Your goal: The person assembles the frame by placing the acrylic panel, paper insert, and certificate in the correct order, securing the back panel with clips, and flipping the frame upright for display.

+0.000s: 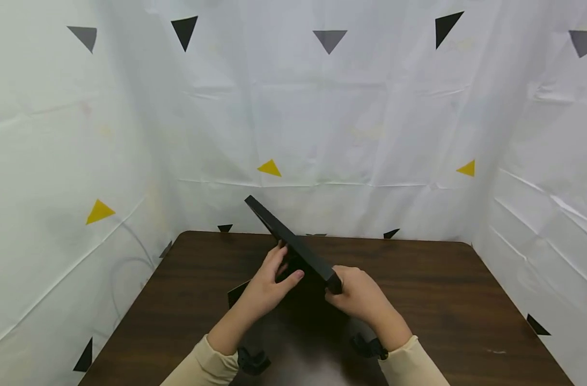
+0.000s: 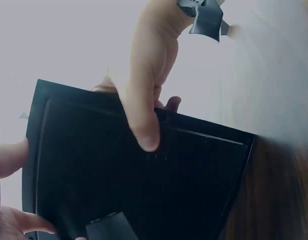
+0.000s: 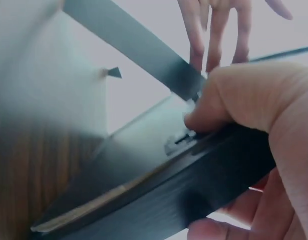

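Observation:
A black picture frame [image 1: 295, 241] is held up on edge over the table, tilted, its far end higher. My right hand [image 1: 358, 295] grips its near end, with the thumb pressed on the dark back panel [image 2: 93, 160] in the left wrist view and the fingers round the other side. A flat stand leg [image 3: 138, 45] juts out from the back in the right wrist view. My left hand [image 1: 266, 284] is at the back side, its fingers [image 3: 219, 35] fairly straight and spread, fingertips right at the frame.
The dark brown wooden table [image 1: 419, 279] lies under both hands. White sheeting [image 1: 322, 118] with black, grey and yellow triangles closes off the back and both sides. Black straps with small devices [image 1: 252, 360] sit at the wrists.

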### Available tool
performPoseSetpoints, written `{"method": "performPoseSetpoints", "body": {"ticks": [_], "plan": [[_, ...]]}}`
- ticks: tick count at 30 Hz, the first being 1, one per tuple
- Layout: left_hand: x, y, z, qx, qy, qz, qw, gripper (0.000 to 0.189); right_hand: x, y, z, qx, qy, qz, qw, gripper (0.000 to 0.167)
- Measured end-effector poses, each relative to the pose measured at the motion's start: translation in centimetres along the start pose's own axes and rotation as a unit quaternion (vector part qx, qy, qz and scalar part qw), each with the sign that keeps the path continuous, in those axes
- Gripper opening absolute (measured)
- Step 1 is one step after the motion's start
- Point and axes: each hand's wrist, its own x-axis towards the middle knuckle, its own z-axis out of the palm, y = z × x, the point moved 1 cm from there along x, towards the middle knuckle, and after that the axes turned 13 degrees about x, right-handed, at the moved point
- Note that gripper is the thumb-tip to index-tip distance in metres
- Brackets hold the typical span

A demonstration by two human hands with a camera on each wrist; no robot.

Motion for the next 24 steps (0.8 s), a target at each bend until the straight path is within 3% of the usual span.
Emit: {"method": "performPoseSetpoints", "body": {"ticks": [6,10,14,16,19,24], "plan": [[-0.9,1.2,0.6,0.012,-0.016,-0.025,0.9995,0.097,0.2,-1.2,1.6,-0.015,0.022,-0.029,0.9992,0.024],[-1.2,2.2,1.5,0.0,-0.028,-0.017,0.9995,0.11,0.4,-2.5,3.1,-0.038,0.053,-0.022,0.9977,0.044],[-1.6,2.7,2.5,-0.015,-0.017,-0.02,0.9995,0.123,0.3,-4.1,5.1,-0.057,0.084,-0.018,0.9946,0.046],[-1.7,2.7,2.7,-0.021,0.004,-0.026,0.9994,0.118,0.0,-4.6,5.7,-0.057,0.096,-0.025,0.9935,0.043],[-1.8,2.6,2.6,-0.028,0.032,-0.04,0.9983,0.095,-0.3,-5.2,6.3,-0.034,0.098,-0.026,0.9943,0.037],[-1.8,2.6,2.0,-0.027,0.037,-0.063,0.997,0.066,-0.2,-5.5,6.4,0.008,0.064,0.013,0.9979,0.026]]}}
